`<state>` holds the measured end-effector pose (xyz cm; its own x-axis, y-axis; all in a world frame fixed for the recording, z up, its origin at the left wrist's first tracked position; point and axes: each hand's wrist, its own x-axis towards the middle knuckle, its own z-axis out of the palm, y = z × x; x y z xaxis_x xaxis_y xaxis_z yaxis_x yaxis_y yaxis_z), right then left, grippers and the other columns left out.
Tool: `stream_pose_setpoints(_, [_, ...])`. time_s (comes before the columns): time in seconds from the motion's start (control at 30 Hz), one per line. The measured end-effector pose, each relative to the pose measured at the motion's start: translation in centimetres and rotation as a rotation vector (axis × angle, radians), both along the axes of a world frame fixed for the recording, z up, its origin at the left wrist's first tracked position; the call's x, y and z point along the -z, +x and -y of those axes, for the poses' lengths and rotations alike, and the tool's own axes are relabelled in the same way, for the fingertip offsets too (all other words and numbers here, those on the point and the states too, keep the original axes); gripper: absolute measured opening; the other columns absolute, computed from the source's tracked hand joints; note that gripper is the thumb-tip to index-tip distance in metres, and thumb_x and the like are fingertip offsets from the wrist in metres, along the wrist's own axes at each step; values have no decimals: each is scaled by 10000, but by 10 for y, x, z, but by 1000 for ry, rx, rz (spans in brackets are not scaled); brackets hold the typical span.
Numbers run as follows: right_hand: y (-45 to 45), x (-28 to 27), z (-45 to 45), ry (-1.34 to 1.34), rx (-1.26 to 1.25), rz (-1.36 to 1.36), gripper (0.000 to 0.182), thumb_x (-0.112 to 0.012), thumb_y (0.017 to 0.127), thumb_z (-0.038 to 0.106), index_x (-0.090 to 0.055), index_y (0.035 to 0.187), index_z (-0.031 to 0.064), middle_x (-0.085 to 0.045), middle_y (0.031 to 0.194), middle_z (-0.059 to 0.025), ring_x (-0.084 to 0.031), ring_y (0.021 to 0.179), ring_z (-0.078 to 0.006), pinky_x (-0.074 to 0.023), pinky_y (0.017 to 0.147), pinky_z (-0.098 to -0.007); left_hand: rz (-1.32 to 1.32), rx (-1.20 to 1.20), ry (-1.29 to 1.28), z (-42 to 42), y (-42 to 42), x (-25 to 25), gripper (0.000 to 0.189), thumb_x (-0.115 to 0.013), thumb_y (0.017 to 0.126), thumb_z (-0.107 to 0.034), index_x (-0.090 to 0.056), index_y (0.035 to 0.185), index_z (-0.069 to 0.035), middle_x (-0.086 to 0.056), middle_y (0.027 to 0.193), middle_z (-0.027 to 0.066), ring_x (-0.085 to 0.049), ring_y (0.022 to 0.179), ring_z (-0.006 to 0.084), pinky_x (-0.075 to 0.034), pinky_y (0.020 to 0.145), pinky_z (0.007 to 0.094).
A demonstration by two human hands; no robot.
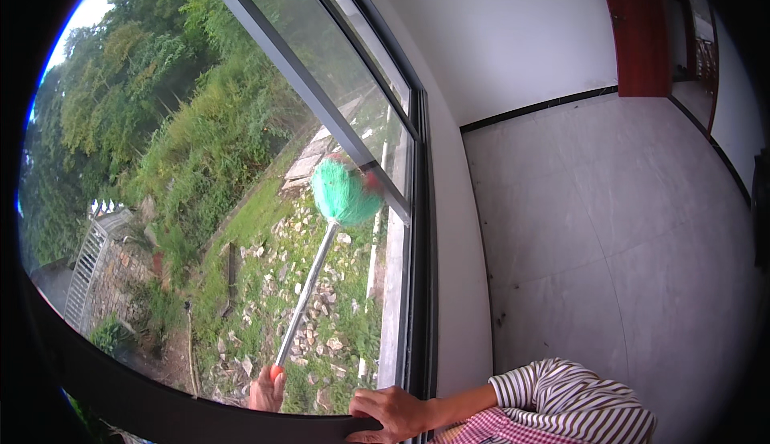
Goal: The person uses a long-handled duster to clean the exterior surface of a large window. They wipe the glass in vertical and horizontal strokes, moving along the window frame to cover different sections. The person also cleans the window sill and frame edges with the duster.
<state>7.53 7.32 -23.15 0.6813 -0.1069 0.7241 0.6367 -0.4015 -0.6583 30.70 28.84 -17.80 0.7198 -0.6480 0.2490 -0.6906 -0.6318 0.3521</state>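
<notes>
Past the window opening, my left hand (264,391) grips the orange end of a silver metal pole (307,292). A round, green, net-like cleaning head (343,194) with some red on it tops the pole. That head is against or close to the lower end of a grey sash frame (313,98); contact cannot be told. My right hand (394,413), in a striped sleeve (577,399), holds the edge of a dark frame bar (198,411) in the foreground. The bar hides part of my left hand and wrist.
A dark window track (421,251) and white sill (460,275) run beside me. Indoors are a grey tiled floor (559,227), a white wall (505,35) and a red-brown door frame (637,35). Outside, far below, lies grassy ground with scattered stones (313,317); trees rise beyond.
</notes>
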Motion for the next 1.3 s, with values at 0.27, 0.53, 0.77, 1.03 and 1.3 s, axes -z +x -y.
stream_pose_setpoints(0.27, [-26, -2, -37, -5, -388, 65, 200, -635, 746, 183, -510, 810, 40, -519, 759, -138, -553, 678, -318, -449, 575, -395, -39, -60, 255, -49, -27, 29, 336, -524, 874, -379, -541, 916, -47, -580, 653, 244, -583, 662, 442, -465, 536, 465])
stream_pose_setpoints(0.53, [-27, 37, -88, -95, -609, -164, 163, -616, 792, 203, -588, 836, 49, -561, 766, -110, -588, 685, -250, -467, 597, -364, -72, -50, 321, 17, -55, 57, 389, -543, 853, -422, -534, 949, -45, -604, 701, 250, -591, 690, 445, -471, 602, 508])
stream_pose_setpoints(0.77, [-53, 17, -86, -72, -614, -256, 180, -627, 791, 210, -590, 847, 44, -571, 770, -106, -586, 672, -232, -459, 590, -343, -55, 15, 84, 29, -63, 60, 420, -617, 805, -414, -574, 943, -19, -611, 748, 253, -616, 726, 417, -478, 633, 459])
stream_pose_setpoints(1.03, [-80, 12, -77, -74, -603, -245, 184, -626, 794, 213, -591, 851, 42, -572, 768, -102, -585, 668, -227, -458, 586, -339, 30, -121, -596, 21, -107, -109, 245, -548, 898, -266, -527, 906, -22, -480, 591, -12, -461, 459, 81, -364, 386, 251])
stream_pose_setpoints(1.3, [-105, 6, -60, -61, -591, -218, 188, -624, 797, 217, -591, 854, 41, -573, 766, -98, -584, 664, -222, -458, 583, -335, 60, 123, -928, 44, -132, -246, 281, -419, 954, -359, -391, 827, -111, -332, 489, -72, -285, 330, 27, -230, 279, 200])
